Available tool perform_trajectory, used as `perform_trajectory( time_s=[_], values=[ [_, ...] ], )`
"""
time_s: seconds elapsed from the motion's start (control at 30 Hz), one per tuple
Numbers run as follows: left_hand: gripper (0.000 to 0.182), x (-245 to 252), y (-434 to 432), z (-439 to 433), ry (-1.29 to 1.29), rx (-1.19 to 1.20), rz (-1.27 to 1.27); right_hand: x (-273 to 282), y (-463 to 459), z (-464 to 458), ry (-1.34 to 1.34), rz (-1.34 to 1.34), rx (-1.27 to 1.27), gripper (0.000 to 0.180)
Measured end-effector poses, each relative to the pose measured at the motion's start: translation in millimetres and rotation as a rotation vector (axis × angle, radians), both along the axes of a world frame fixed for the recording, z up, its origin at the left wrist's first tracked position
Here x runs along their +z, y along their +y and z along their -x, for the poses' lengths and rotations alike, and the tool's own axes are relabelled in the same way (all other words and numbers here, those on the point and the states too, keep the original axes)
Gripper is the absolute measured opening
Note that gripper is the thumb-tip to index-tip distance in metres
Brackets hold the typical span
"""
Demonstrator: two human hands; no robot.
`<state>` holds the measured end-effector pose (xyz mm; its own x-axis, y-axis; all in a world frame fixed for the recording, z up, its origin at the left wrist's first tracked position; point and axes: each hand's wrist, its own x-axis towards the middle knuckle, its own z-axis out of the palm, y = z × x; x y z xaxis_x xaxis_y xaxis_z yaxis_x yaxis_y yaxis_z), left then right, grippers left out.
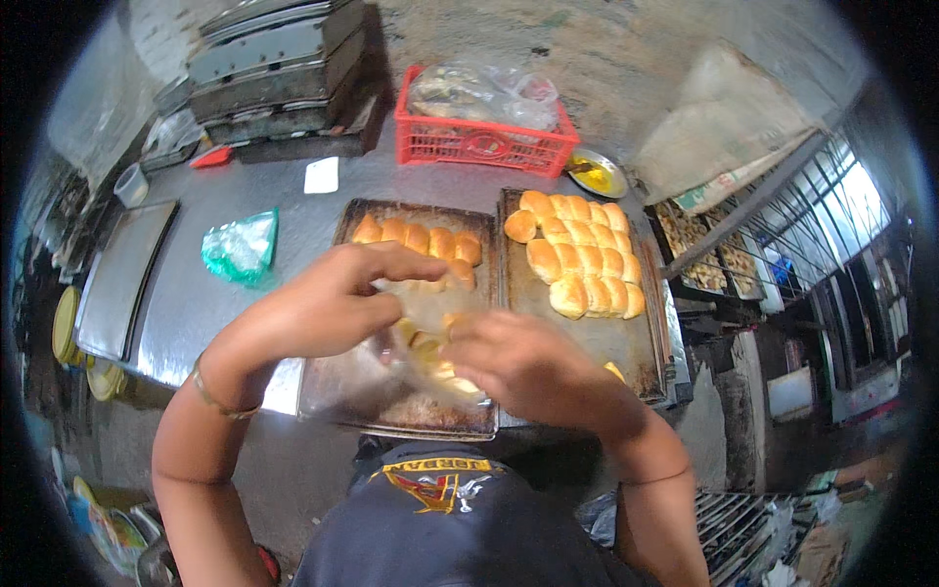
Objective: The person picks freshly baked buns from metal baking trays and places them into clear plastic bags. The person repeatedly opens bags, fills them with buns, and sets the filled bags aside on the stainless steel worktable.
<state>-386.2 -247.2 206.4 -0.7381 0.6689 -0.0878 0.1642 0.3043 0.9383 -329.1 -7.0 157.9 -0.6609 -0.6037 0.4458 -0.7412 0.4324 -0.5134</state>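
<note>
A clear plastic bag (425, 367) with bread rolls inside hangs between my hands, above the left baking tray (411, 422). My left hand (323, 301) grips the bag near its upper end, index finger stretched over the plastic and thumb below it. On the other side, my right hand (513, 359) has its fingers against the bag; motion blurs them, and the exact grip is unclear. Behind the bag, golden bread rolls (417, 238) lie joined on the left tray, partly hidden by my hands. More rolls (587, 257) sit in joined rows on the right baking tray (572, 345).
A red plastic crate (488, 147) with bagged goods stands at the back, beside a metal bowl of yellow spread (598, 174). Stacked metal tins (279, 81) rise at the back left. A green-edged plastic packet (242, 249) and a flat metal tray (128, 279) lie left on the metal table (198, 323).
</note>
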Motion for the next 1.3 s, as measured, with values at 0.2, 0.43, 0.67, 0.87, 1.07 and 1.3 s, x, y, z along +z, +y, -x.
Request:
perform_trajectory(
  time_s=[0.2,0.43,0.67,0.87,1.07,1.3],
  values=[
    [0.054,7.3,-38.4,1.4,0.132,0.101,0.018,-40.4,68.7,49.1,-0.157,0.278,-0.777,0.033],
    [0.057,0.3,-82.9,17.0,-0.022,0.239,-0.092,-192.4,112.0,62.0,0.2,-0.708,-1.112,0.052],
    [0.053,8.7,-101.0,21.6,-0.065,0.291,-0.06,-148.2,136.5,77.6,-0.202,0.27,-1.172,0.043],
    [0.054,4.7,-104.0,31.5,-0.086,0.269,-0.086,-139.0,140.8,55.7,-0.666,0.713,-1.009,0.04],
    [0.057,-1.0,-100.0,35.4,-0.036,0.288,-0.074,-135.2,83.2,0.1,-0.044,-0.205,-0.725,0.044],
    [0.056,6.5,-89.2,33.5,-0.073,0.265,-0.1,-151.1,86.9,107.0,0.092,-0.298,-0.898,0.031]
  ],
)
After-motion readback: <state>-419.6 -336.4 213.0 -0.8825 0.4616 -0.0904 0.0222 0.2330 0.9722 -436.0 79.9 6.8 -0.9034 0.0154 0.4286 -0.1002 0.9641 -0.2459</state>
